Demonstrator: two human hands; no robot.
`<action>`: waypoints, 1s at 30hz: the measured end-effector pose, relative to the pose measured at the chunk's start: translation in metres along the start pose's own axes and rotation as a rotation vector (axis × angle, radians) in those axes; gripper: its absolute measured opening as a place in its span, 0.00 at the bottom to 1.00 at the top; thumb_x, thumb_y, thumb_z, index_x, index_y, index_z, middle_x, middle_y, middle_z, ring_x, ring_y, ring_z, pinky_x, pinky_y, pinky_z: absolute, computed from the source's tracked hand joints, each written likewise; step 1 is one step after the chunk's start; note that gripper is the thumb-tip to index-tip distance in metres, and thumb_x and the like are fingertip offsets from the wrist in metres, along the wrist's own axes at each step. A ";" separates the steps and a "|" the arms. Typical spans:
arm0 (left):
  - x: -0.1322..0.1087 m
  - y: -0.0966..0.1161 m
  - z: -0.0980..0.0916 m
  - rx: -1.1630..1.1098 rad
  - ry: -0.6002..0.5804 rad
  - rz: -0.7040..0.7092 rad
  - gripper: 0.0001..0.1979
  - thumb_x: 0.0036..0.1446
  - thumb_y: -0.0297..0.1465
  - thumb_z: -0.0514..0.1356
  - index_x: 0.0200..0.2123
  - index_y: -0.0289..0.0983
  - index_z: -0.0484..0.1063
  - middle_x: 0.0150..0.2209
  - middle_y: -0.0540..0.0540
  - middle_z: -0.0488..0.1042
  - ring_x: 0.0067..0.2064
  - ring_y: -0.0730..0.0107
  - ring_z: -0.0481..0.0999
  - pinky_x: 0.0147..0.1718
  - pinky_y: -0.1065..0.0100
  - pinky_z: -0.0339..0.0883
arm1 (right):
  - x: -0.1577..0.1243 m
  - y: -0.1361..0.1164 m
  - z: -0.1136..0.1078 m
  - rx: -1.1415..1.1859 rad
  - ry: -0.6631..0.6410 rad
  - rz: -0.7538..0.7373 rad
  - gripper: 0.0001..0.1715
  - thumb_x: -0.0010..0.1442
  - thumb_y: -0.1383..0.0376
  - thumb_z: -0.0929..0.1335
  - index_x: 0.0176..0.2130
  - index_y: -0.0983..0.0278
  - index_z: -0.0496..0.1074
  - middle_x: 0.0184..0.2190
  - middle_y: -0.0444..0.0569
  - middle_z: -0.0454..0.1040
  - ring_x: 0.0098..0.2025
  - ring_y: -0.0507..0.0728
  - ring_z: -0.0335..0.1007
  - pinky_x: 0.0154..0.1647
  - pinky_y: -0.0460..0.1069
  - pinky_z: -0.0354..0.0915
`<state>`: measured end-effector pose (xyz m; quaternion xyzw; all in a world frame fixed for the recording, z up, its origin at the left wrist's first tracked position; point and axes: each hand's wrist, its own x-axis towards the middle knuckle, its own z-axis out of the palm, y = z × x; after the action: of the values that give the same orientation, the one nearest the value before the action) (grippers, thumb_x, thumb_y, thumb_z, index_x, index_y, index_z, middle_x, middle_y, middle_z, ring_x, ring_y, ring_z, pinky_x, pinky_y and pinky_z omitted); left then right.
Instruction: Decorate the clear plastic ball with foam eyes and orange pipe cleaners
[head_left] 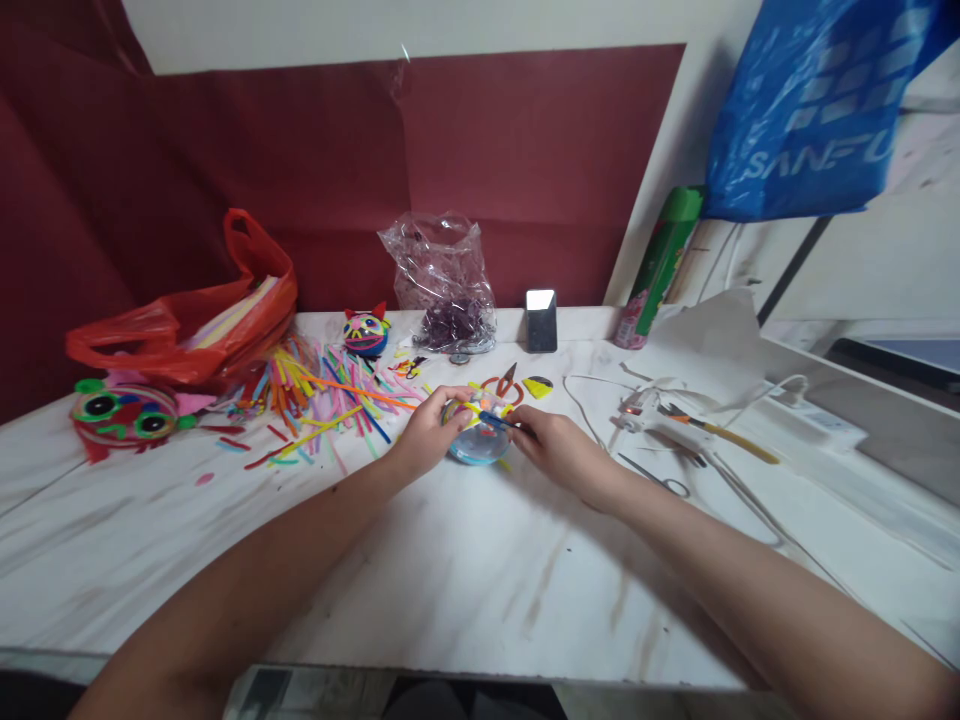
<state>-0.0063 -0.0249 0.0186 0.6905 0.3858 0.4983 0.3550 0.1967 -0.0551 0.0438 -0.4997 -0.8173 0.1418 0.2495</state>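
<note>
My left hand (429,432) is closed on the left side of a clear, round plastic ball (480,446) with a bluish lower edge and yellow and orange strips on top. Pinched in my right hand (561,450) is a thin blue and dark strip (493,419), lying across the top of the ball; its exact kind is too small to make out. Scissors with orange-red handles (516,393) lie just behind the ball. Beside them is a yellow and black piece (538,386).
Many coloured pipe cleaners (330,400) spread to the left near a red plastic bag (195,335). Two decorated animal figures (124,415) stand behind. A clear bag (446,290) and phone (541,322) stand at the back. Right: a glue gun (637,408), pliers (739,443), small scissors (660,478), cables.
</note>
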 end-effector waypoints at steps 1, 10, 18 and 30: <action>0.000 0.001 0.000 0.018 0.001 0.003 0.10 0.53 0.33 0.59 0.39 0.37 0.67 0.52 0.41 0.71 0.56 0.59 0.69 0.57 0.57 0.59 | 0.000 0.000 0.000 0.002 -0.001 0.000 0.10 0.62 0.66 0.61 0.42 0.64 0.70 0.35 0.53 0.79 0.33 0.57 0.74 0.34 0.48 0.63; -0.001 0.003 0.001 0.105 0.001 0.021 0.10 0.51 0.31 0.60 0.39 0.37 0.66 0.52 0.40 0.71 0.55 0.59 0.69 0.56 0.57 0.59 | 0.000 0.001 0.001 0.012 0.003 -0.013 0.11 0.62 0.66 0.61 0.42 0.64 0.70 0.36 0.53 0.79 0.35 0.58 0.75 0.35 0.48 0.63; -0.001 0.004 0.002 0.104 0.006 0.026 0.12 0.48 0.30 0.61 0.39 0.37 0.66 0.51 0.41 0.72 0.56 0.60 0.70 0.57 0.58 0.59 | 0.000 0.000 0.000 0.007 0.000 -0.008 0.11 0.63 0.65 0.61 0.41 0.65 0.70 0.35 0.54 0.79 0.34 0.58 0.74 0.34 0.48 0.63; -0.004 0.004 0.003 0.088 -0.035 0.056 0.20 0.45 0.31 0.66 0.42 0.37 0.65 0.53 0.40 0.70 0.56 0.58 0.69 0.56 0.58 0.60 | 0.000 0.000 0.000 -0.020 0.000 -0.003 0.12 0.62 0.65 0.61 0.42 0.65 0.70 0.36 0.55 0.79 0.36 0.60 0.75 0.35 0.49 0.63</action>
<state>-0.0037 -0.0303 0.0194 0.7246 0.3817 0.4783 0.3171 0.1967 -0.0549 0.0434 -0.5010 -0.8194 0.1331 0.2447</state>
